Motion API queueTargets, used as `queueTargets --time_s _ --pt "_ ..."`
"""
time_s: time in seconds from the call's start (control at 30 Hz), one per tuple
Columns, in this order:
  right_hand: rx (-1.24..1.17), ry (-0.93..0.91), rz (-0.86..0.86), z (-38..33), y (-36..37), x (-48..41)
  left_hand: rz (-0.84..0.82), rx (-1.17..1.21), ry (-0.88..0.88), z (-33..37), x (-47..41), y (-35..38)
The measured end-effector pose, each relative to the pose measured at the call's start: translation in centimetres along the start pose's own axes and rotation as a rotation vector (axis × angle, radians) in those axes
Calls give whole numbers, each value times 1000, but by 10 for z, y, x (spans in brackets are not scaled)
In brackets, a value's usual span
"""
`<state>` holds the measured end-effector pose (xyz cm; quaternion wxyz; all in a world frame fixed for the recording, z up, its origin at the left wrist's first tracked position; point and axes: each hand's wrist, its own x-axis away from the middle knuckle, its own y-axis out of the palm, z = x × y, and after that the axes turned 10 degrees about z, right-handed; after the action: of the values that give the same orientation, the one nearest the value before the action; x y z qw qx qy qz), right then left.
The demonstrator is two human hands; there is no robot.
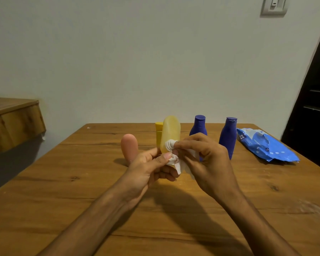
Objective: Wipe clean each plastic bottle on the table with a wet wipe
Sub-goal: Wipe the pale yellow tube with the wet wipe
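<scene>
- Setting: room in a home.
- Surface: wooden counter (54,191) beneath the left grip (146,170) and right grip (209,163), set against a plain painted wall (118,52).
- Fixture: wall switch (273,5) above and beyond the right grip.
- Furniture: dark cabinet (314,111) right of the right grip; wooden ledge (13,121) left of the left grip.

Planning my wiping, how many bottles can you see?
5. A pale bottle in the left hand; pink bottle left of it; yellow bottle partly hidden behind it; left blue bottle and right blue bottle standing to its right.
</scene>
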<state>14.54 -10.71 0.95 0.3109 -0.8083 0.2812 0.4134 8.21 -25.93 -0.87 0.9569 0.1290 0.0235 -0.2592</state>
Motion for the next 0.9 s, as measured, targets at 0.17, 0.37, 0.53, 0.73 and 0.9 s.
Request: queueTargets --time_s 0.17,0.37,0.53,0.73,0.9 --pt "7 -12 7 0 0 0 -13 -13 -4 0 0 0" --pt "-10 0 5 1 -1 0 -20 -9 -13 -1 0 0" --pt "-10 -1 4 1 -1 0 -29 -9 -21 -1 0 -1" --pt "-20 -26 -12 1 -4 -3 -96 -86 -16 0 3 -1" --pt "36 -23 41 1 -7 -9 -107 -186 41 0 7 4"
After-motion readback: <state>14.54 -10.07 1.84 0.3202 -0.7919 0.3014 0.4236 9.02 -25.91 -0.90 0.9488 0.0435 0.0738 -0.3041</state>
